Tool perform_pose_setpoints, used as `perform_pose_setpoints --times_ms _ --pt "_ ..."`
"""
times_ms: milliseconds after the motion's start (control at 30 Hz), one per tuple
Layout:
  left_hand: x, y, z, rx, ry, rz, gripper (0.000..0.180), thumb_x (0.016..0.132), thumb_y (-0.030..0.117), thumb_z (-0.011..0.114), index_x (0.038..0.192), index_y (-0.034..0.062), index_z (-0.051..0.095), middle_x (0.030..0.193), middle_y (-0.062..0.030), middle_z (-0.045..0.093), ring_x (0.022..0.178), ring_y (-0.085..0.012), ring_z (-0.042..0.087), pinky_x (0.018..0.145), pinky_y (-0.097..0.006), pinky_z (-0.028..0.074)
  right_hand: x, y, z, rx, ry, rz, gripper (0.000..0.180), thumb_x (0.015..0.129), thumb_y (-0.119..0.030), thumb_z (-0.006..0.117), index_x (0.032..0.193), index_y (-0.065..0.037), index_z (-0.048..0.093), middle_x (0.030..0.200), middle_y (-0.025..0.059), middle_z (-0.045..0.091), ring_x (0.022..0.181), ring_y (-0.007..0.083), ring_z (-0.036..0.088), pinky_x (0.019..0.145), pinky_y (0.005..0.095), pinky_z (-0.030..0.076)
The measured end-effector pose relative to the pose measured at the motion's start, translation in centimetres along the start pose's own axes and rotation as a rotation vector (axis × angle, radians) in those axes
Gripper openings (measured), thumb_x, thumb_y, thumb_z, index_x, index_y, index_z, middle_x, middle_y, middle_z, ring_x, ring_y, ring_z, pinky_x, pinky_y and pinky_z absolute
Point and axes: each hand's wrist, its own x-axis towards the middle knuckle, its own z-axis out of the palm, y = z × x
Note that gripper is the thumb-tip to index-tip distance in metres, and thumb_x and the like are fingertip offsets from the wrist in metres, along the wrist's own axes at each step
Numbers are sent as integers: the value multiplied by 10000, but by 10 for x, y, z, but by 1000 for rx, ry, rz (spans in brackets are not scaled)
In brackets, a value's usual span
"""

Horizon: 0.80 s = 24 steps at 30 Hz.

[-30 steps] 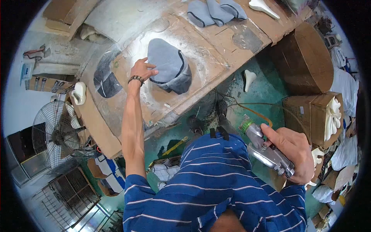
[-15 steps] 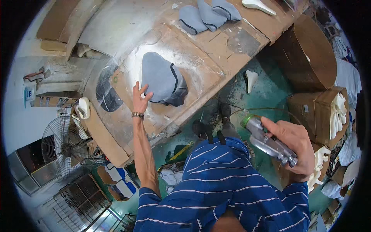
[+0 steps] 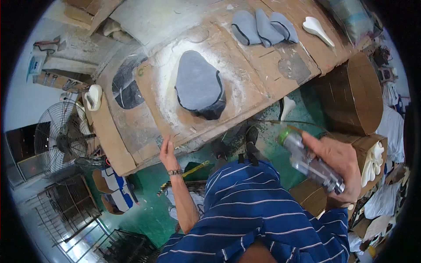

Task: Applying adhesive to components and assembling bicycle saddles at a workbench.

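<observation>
Surface [image 3: 272, 65]: a long wooden bench is running across the top of the view, its middle dusted white with powder.
Box [image 3: 351, 96]: a large brown carton is standing right of the surface.
Fan [image 3: 61, 140]: a round caged fan is sitting at far left, below the surface's end.
Pad [image 3: 198, 85]: a grey oval piece with a dark rim is lying on the powdered patch, well ahead of the left hand.
Grey pieces [image 3: 264, 27]: three similar ones are lying overlapped farther back on the surface.
Spray gun [image 3: 309, 161]: a silvery tool with a green end is lying tilted in the right hand, well apart from the pad.
Right hand [image 3: 337, 164]: its grip is wrapping closed around the spray gun.
Left hand [image 3: 166, 151]: it is resting at the near edge of the surface, fingers spread open, holding nothing.
White form [image 3: 316, 29]: a small white shape is lying beside the grey pieces.
</observation>
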Motion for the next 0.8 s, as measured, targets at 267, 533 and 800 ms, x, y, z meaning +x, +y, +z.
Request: perform_pose_setpoints --times_ms 267,533,800 --pt "-25 -86 -48 123 60 -222 390 955 162 765 1296 -20 714 1333 -144 697 1248 -243 636 1076 -370 485 5 -18 17 -111 81 86 672 737 -229 770 1326 76 669 815 156 664 705 283 675 664 357 511" --pt "-10 -74 -31 185 -24 -197 438 975 242 756 1342 8 699 1361 -134 688 1258 -237 627 1070 -355 479 -2 -40 20 -89 15 -9 694 679 -61 825 1346 56 671 805 128 684 738 250 711 683 328 543" --pt "-5 -56 -14 203 -58 -162 458 987 265 743 1356 1 684 1371 -129 679 1269 -220 610 1084 -358 465 -20 -38 24 -212 245 91 676 735 -369 749 1244 75 724 768 143 674 674 230 666 639 310 487"
